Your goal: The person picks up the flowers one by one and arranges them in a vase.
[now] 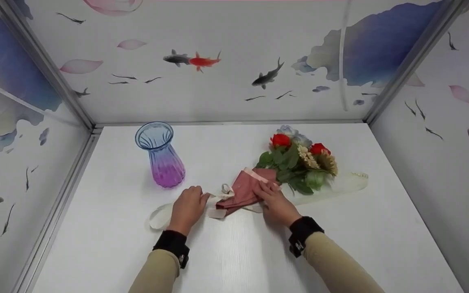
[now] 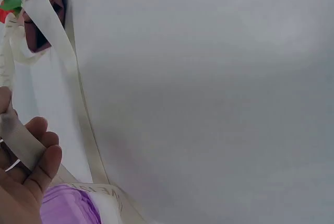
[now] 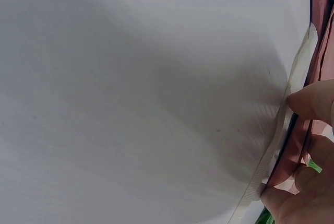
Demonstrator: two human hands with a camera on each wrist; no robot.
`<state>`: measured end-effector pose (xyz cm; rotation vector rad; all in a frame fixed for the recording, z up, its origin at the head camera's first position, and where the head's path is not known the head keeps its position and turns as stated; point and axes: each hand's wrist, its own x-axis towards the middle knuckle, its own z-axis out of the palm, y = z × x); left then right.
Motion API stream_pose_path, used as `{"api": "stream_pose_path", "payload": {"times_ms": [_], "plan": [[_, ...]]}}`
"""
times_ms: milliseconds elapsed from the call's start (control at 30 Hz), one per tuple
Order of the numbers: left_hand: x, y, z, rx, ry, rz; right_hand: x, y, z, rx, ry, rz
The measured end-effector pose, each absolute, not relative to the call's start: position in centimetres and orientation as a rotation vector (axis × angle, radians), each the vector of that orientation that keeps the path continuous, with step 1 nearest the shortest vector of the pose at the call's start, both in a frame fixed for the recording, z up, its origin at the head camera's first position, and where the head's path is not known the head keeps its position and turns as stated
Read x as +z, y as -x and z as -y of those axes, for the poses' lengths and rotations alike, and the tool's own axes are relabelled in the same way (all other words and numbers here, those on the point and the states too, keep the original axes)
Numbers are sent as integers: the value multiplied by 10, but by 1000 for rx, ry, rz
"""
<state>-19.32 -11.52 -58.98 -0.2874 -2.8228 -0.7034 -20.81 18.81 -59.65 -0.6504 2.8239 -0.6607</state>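
Note:
A bouquet of artificial-looking flowers (image 1: pixel 299 152) lies on the table, its heads pointing to the back right. Dusky pink wrapping paper (image 1: pixel 243 188) covers the stem end. My right hand (image 1: pixel 277 203) grips this wrapped part; in the right wrist view its thumb (image 3: pixel 313 101) lies on the wrap's edge, beside a strip of cream ribbon (image 3: pixel 271 145). Left of the bouquet, my left hand (image 1: pixel 187 207) holds a length of the same printed ribbon, which passes across its fingers in the left wrist view (image 2: pixel 23 145). A ribbon loop (image 1: pixel 160 217) lies by the left wrist.
A blue-to-purple glass vase (image 1: pixel 167 167) stands upright at the back left of the white table (image 1: pixel 234 260). More pale ribbon (image 1: pixel 350 183) trails right of the flowers. Printed panels (image 1: pixel 226 93) wall the table at the back and both sides.

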Motion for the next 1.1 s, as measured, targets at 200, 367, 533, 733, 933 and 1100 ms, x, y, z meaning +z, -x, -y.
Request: {"api": "stream_pose_path", "payload": {"times_ms": [200, 367, 533, 733, 933, 1100], "plan": [[-594, 186, 139, -448, 348, 2792, -596, 208, -188, -651, 628, -2826], [-604, 179, 156, -209, 402, 2691, -597, 208, -188, -662, 644, -2832], [-611, 171, 170, -77, 300, 2717, -597, 208, -189, -659, 668, -2849], [-612, 164, 179, -34, 130, 2788, -598, 208, -187, -627, 669, -2896], [-606, 164, 169, -54, 181, 2786, -598, 206, -186, -630, 656, -2918], [-599, 162, 144, -150, 414, 2841, -597, 207, -186, -608, 651, -2957]]}}
